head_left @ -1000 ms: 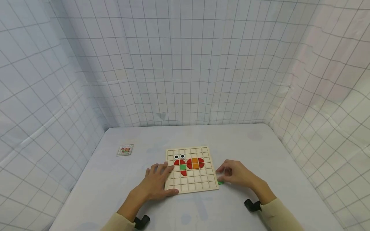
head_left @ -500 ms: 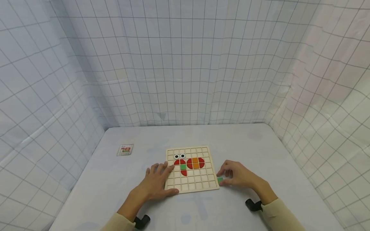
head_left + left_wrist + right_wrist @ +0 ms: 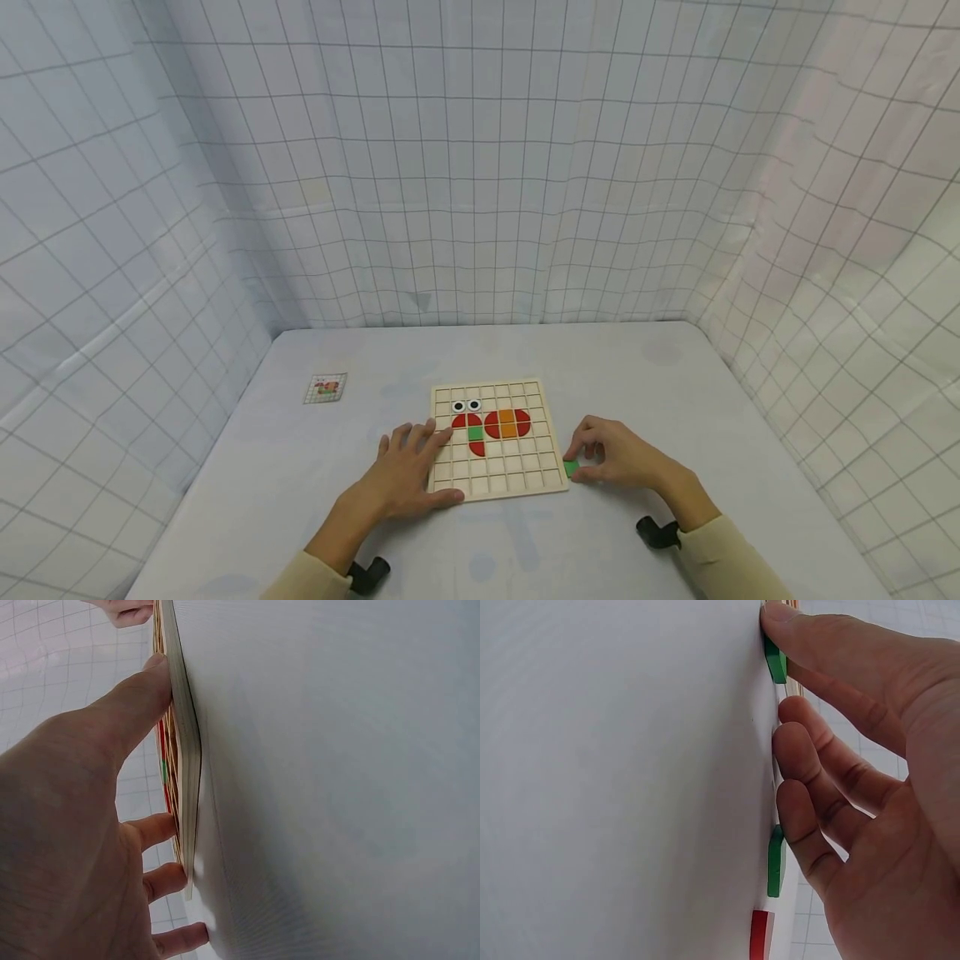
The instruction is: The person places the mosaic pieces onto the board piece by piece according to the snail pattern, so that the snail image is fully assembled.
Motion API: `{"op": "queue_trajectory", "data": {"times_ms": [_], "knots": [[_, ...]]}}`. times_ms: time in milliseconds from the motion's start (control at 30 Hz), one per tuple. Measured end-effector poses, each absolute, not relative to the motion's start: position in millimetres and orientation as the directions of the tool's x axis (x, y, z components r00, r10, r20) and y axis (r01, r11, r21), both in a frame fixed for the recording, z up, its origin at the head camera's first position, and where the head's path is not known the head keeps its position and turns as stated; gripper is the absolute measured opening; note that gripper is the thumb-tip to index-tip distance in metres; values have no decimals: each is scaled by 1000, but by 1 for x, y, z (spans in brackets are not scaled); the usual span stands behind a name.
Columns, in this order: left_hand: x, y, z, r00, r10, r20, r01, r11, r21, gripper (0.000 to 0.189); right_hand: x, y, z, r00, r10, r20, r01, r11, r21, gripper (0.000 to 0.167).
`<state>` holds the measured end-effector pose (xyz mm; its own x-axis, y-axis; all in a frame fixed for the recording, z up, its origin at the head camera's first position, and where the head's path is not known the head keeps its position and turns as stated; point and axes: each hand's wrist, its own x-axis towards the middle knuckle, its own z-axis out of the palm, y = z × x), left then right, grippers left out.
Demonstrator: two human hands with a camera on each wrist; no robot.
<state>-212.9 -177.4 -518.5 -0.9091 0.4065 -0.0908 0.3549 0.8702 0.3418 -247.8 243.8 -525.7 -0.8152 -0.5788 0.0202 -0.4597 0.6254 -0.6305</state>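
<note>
A wooden grid board (image 3: 517, 481) lies on the table with red, orange and green tiles and two eye discs (image 3: 467, 406) set in its squares. My left hand (image 3: 408, 477) rests spread over the board's left side. In the left wrist view, its thumb (image 3: 142, 694) touches the near edge. Just off the board's right edge, my right hand (image 3: 618, 454) pinches a green tile (image 3: 572, 469) between thumb and index finger. That tile (image 3: 775, 660) looks close to the tabletop in the right wrist view. The other right fingers hang loosely curled.
Beneath the right hand lie another green tile (image 3: 777, 861) and a red tile (image 3: 760, 935). A small picture card (image 3: 326, 388) sits at the table's back left. White gridded curtains (image 3: 480, 192) stand around the table (image 3: 637, 367).
My right thumb and index finger have shifted slightly, and more of the green tile shows between them beside the board. The left hand and the board stay in place.
</note>
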Motion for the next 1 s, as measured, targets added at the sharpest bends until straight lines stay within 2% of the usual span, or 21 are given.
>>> {"op": "queue_trajectory", "data": {"times_ms": [567,1000], "knots": [[-212,-175,-516,-911,400,-96,351,878,325,108,-250,245,-527,-806,-589,57,-496,621,-606,19],[-211,-176,-516,-909,406,-93,355,873,334,107,-253,230,-526,-783,-599,170,-564,567,-600,21]]}}
